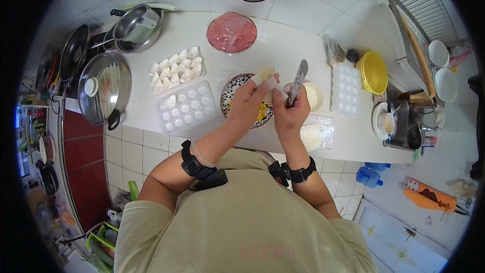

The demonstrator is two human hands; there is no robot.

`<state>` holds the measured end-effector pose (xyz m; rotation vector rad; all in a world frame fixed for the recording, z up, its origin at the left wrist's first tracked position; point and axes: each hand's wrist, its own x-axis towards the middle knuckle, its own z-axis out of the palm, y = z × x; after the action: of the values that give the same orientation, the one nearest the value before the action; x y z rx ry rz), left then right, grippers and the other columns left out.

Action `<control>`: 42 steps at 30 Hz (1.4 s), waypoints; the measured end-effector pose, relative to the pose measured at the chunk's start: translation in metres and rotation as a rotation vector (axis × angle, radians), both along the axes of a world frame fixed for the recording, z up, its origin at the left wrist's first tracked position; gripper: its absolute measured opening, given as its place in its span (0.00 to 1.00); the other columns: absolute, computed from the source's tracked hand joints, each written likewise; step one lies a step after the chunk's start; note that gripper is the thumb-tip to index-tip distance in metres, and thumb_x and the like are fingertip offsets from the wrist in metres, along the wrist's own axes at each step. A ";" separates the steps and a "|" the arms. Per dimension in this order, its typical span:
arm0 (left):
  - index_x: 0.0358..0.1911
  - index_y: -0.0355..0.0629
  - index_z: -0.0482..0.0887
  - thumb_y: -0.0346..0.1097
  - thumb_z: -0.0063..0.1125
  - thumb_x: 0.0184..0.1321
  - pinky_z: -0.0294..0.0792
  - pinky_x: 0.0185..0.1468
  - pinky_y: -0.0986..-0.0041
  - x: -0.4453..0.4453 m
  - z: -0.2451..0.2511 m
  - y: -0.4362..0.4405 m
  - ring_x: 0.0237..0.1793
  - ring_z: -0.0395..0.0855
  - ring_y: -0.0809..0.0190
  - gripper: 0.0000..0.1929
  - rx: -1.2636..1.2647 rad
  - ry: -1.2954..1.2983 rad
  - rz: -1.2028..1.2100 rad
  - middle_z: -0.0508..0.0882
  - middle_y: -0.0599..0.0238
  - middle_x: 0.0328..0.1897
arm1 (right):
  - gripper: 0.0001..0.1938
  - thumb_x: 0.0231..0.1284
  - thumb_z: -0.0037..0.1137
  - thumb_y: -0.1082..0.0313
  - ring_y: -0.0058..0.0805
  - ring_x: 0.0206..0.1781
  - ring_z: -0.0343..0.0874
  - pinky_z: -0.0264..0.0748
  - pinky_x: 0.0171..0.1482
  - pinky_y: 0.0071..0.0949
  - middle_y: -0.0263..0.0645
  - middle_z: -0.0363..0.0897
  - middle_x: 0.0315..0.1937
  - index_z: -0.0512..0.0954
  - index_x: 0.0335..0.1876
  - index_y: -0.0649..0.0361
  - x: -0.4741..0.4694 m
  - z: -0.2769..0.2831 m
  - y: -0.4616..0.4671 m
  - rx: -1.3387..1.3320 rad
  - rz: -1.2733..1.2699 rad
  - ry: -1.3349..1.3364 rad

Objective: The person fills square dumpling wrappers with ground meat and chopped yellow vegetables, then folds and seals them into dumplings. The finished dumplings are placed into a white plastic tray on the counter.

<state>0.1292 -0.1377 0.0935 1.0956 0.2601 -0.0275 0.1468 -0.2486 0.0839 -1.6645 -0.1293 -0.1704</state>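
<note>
My left hand (246, 102) holds a dough wrapper (264, 76) by its edge, above a patterned bowl (235, 83) with yellow pieces in it. My right hand (293, 106) grips a flat metal spatula or knife (301, 72) and also touches the wrapper with its fingertips. The filling inside the wrapper is hidden, if there is any. A small pale bowl (313, 96) sits right of my right hand. Below it a stack of wrappers (310, 136) lies on a clear plastic tray (327, 132). Folded dumplings (176, 68) fill one white tray; a single dumpling (170, 101) stands in the molded tray (189, 110) in front.
A bowl of pink minced meat (232, 32) under plastic film stands at the back. Pots (140, 30) and a lidded pan (104, 89) are at the left. To the right are another molded tray (345, 89), a yellow basket (373, 72) and a sink (411, 129).
</note>
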 end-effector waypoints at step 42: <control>0.37 0.36 0.85 0.31 0.62 0.54 0.72 0.34 0.71 -0.052 -0.027 0.097 0.29 0.81 0.57 0.09 0.935 -0.226 0.072 0.83 0.55 0.32 | 0.08 0.49 0.61 0.69 0.47 0.26 0.75 0.69 0.30 0.37 0.51 0.75 0.23 0.76 0.30 0.65 0.020 0.011 0.047 -0.651 0.687 -0.069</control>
<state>0.0772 -0.0407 0.0667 1.9996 0.0976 0.3094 0.1667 -0.2015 0.0952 -2.1498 -0.8677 0.3747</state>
